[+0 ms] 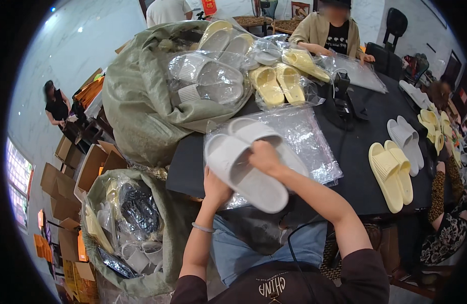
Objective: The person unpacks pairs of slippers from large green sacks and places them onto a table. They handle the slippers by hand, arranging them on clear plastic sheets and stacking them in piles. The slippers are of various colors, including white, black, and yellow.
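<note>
A pair of light grey slide slippers lies over a stack of clear plastic bags [314, 152] on the dark table in front of me. The nearer slipper [254, 185] is tilted, its sole end toward me. My right hand [266, 158] has its fingers curled round the inner edge of that slipper, between it and the farther slipper [256, 130]. My left hand [217, 186] grips the nearer slipper's left side below the strap; part of its fingers is hidden behind the slipper. A grey bracelet circles my left wrist.
A large green sack [137, 96] with bagged slippers leans on the table's left. Another open sack [170, 238] holds bagged footwear by my left leg. Unbagged yellow slippers [388, 172] and grey slippers [405, 139] lie to the right. A person [319, 30] handles plastic bags opposite.
</note>
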The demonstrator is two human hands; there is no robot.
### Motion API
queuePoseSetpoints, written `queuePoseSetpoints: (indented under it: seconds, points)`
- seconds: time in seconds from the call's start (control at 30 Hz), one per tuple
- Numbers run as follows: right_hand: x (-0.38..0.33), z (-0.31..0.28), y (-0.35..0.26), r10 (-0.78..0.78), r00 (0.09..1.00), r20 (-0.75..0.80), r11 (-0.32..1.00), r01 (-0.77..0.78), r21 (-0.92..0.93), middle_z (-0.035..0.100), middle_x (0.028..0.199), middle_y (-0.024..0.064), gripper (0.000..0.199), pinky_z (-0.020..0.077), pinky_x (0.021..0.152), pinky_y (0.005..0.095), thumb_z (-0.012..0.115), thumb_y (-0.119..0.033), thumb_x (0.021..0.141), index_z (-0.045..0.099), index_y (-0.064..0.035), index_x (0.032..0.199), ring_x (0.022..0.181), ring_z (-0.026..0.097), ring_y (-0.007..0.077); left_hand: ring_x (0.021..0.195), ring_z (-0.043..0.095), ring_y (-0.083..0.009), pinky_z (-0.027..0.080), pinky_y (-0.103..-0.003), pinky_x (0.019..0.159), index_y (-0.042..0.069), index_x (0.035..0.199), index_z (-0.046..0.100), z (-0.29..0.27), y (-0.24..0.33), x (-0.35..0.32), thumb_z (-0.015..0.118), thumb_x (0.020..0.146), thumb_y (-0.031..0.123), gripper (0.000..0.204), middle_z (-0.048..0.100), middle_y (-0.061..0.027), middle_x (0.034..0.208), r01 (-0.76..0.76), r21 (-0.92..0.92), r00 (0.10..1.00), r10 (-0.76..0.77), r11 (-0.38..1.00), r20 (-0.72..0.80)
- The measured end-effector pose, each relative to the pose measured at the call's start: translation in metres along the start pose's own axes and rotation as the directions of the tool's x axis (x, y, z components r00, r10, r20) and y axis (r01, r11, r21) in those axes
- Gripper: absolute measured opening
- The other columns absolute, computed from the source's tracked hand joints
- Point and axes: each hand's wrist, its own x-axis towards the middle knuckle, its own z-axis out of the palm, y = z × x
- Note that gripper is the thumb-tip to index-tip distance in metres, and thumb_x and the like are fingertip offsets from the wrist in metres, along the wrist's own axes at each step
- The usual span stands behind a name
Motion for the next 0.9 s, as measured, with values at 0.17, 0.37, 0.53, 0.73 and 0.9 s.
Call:
queuePoseSetpoints:
  seconds: [0.17,0.37,0.53,0.73,0.9]
  points:
    - [0.006,-0.047,0.102,0.095,0.965,-0.244,0.977,-0.138,-0.163,0.062,0.085,0.0290,0.019,0.0491,0.077,0.0473,0.061,-0.011,0.069,0.063,0.0064,0.077,0.084,0.062,0.0418,0.136,0.026,-0.0356,0.021,-0.046,0.109,0.006,0.138,0.039,0.007,0.005,-0.001,0.045,0.091,0.047,0.062,0.031,-0.0214,0.145,0.201,0.033,0.978,-0.202,0.979,0.047]
    - [-0.006,-0.073,0.141,0.113,0.940,-0.321,0.944,-0.203,-0.260,0.062,0.097,0.0252,0.029,0.0437,0.086,0.0479,0.063,-0.021,0.076,0.062,0.0068,0.086,0.098,0.056,0.0418,0.126,0.038,-0.0376,0.033,-0.045,0.103,0.005,0.133,0.043,-0.010,0.006,0.013,0.052,0.088,0.042,0.059,0.039,-0.0229,0.137,0.165,0.031,0.978,-0.167,0.986,0.122]
    - [-0.008,-0.067,0.134,0.119,0.947,-0.299,0.936,-0.208,-0.285,0.060,0.104,0.0242,0.031,0.0409,0.090,0.0487,0.062,-0.022,0.079,0.061,0.0067,0.091,0.104,0.052,0.0407,0.107,0.053,-0.0359,0.044,-0.045,0.085,-0.002,0.118,0.049,-0.009,-0.028,0.066,0.058,0.086,0.032,0.048,0.053,-0.0199,0.120,0.197,0.091,0.978,-0.189,0.976,-0.087]
    - [-0.007,-0.071,0.135,0.142,0.954,-0.265,0.933,-0.218,-0.285,0.059,0.109,0.0229,0.035,0.0398,0.091,0.0496,0.062,-0.024,0.080,0.060,0.0065,0.097,0.108,0.051,0.0394,0.079,0.063,-0.0259,0.049,-0.036,0.072,-0.006,0.097,0.062,0.007,-0.088,0.129,0.064,0.083,0.032,0.041,0.066,-0.0159,0.087,0.610,-0.591,0.697,-0.712,0.528,0.085]
    - [-0.006,-0.065,0.142,0.125,0.954,-0.274,0.937,-0.205,-0.284,0.058,0.111,0.0213,0.038,0.0393,0.092,0.0490,0.063,-0.023,0.079,0.058,0.0060,0.102,0.109,0.050,0.0387,0.080,0.063,-0.0299,0.048,-0.039,0.075,-0.005,0.100,0.060,0.043,-0.132,0.126,0.060,0.086,0.034,0.041,0.067,-0.0168,0.089,0.676,-0.495,0.590,-0.803,0.546,-0.079]
